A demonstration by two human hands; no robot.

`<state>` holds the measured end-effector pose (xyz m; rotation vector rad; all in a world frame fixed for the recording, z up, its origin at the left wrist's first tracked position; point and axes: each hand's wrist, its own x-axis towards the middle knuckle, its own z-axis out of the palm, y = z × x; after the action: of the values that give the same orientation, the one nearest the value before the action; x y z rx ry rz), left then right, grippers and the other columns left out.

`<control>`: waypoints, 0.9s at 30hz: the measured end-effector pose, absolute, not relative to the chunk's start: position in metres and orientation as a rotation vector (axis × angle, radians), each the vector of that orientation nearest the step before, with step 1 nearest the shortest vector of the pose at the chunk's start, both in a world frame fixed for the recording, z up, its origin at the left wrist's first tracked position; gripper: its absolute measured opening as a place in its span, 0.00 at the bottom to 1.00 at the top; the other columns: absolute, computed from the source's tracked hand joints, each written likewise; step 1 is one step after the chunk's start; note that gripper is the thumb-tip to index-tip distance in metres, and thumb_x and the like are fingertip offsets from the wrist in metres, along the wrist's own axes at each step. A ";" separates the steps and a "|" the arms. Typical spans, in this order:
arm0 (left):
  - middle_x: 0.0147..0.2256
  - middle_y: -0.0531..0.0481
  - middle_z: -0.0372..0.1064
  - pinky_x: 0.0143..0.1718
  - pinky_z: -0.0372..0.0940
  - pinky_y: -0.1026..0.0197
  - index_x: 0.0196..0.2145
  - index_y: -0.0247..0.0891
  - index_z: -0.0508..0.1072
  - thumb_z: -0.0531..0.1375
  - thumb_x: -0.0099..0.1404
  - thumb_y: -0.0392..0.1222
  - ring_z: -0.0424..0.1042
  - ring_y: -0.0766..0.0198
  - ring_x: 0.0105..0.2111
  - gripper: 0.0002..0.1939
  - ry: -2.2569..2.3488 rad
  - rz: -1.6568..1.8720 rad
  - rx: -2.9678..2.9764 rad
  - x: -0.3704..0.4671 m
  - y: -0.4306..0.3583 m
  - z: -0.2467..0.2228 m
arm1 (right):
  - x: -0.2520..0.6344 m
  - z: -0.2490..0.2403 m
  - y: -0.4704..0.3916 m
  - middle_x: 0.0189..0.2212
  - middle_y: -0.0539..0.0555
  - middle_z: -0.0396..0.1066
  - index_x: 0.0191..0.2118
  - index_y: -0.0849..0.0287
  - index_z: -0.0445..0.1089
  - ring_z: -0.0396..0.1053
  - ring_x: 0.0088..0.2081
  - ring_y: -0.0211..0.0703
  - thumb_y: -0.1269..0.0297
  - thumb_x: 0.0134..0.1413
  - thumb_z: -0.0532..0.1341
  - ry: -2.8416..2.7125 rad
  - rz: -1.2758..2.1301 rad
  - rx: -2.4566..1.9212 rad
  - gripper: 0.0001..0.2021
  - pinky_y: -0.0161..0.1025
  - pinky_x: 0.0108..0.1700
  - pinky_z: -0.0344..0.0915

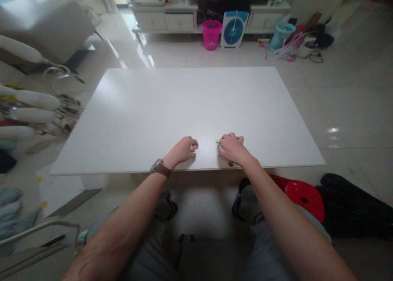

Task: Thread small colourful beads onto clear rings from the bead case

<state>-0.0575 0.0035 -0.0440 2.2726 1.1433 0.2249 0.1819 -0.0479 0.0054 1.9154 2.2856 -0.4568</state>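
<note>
Item with green-yellow print (217, 148) under right hand (232, 147), can't tell if pinched, wants light steadying, while left hand (186, 148), fingers curled but parted around reddish bit (193, 150), should close gently.

Pretty sure this is somebody's home, most likely the living room. Against the far side there's a long white low cabinet (180, 23) with drawers, kinda like a TV unit, with a blue-and-white box fan (233, 30) and a bright pink plastic basket (211, 36) in front of it. A teal basket (280, 37) sits near some plastic bags (291, 46) on the shiny tiled floor (344, 117). Over on the left you've got pale curtains (95, 1) and a bulky grey piece that looks like a sofa (46, 25). Plus a red plastic seat (305, 193) beside the plain white counter (187, 100). Very lived-in.
</note>
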 end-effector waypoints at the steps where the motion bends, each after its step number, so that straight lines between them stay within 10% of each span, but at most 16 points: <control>1: 0.37 0.46 0.71 0.43 0.67 0.57 0.39 0.36 0.79 0.62 0.55 0.31 0.71 0.57 0.39 0.13 1.136 0.261 2.274 -0.057 0.003 -0.042 | 0.182 0.007 -0.047 0.51 0.63 0.73 0.41 0.58 0.78 0.60 0.55 0.57 0.66 0.64 0.52 2.295 -0.471 1.935 0.15 0.51 0.49 0.53; 7: 0.45 0.45 0.69 0.49 0.67 0.54 0.50 0.39 0.74 0.66 0.55 0.37 0.69 0.55 0.45 0.23 1.109 0.450 2.280 -0.050 -0.001 -0.031 | 0.172 0.011 -0.046 0.55 0.61 0.72 0.50 0.58 0.77 0.61 0.55 0.55 0.67 0.64 0.51 2.351 -0.636 2.003 0.19 0.50 0.50 0.54; 27: 0.44 0.45 0.72 0.51 0.62 0.49 0.42 0.40 0.78 0.65 0.56 0.36 0.67 0.51 0.48 0.14 1.163 0.223 2.320 -0.046 -0.005 -0.031 | 0.151 -0.003 -0.057 0.53 0.62 0.74 0.52 0.57 0.74 0.61 0.56 0.57 0.63 0.67 0.52 2.423 -0.655 1.813 0.16 0.55 0.55 0.54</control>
<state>-0.0464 -0.0054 -0.0306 2.3203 1.1633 0.2230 0.1513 -0.0566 -0.0027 1.8132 2.4228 -0.6547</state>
